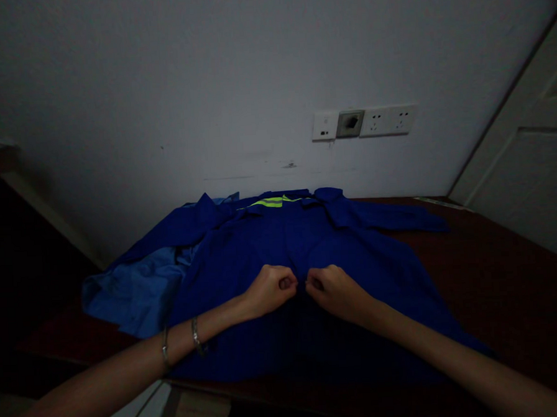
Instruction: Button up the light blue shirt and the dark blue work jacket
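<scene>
A dark blue work jacket (257,247) with a yellow-green and grey reflective strip (269,203) lies spread out, its collar end toward the wall and sleeves out to both sides. My left hand (274,288) is closed at the jacket's middle line, thumb against curled fingers. Just across a narrow gap, my right hand (332,291) is closed in the same pinch. Both seem to grip the jacket's front, though the cloth within the fingers is mostly hidden. Two bracelets (196,337) circle my left forearm.
A lighter blue cloth (133,294) lies crumpled partly under the left sleeve. The dark red-brown tabletop (468,267) meets a white wall (161,102) with sockets (386,121). A pale panelled door (537,157) stands at the right. The room is dim.
</scene>
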Motion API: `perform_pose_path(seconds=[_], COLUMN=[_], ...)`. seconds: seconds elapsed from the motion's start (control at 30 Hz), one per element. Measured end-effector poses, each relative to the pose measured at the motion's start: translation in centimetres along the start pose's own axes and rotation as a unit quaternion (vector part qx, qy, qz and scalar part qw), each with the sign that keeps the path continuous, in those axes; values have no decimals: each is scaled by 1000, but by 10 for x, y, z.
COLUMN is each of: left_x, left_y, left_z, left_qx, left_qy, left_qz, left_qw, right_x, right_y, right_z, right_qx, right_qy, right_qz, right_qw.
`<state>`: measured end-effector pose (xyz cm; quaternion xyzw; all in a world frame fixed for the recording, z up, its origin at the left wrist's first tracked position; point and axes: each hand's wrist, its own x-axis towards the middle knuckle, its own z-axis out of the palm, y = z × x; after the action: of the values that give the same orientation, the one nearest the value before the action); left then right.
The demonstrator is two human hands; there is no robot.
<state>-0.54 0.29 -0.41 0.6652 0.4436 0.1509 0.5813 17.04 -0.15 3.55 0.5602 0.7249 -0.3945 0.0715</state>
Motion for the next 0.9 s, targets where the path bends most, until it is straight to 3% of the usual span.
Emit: perform_pose_path(seconds=[0.43, 0.9], left_x=[0, -2], left_y=[-7, -8], left_z=[1, 3], left_qx=[-14, -12], left_qy=[16, 33], left_qz=[34, 61], left_qw=[999, 998], right_x=[6, 11], right_y=[7, 11], right_z=[3, 7], right_qx=[158, 333], right_qy=[-25, -115], right_qz=[53, 166], right_qw=[986, 921])
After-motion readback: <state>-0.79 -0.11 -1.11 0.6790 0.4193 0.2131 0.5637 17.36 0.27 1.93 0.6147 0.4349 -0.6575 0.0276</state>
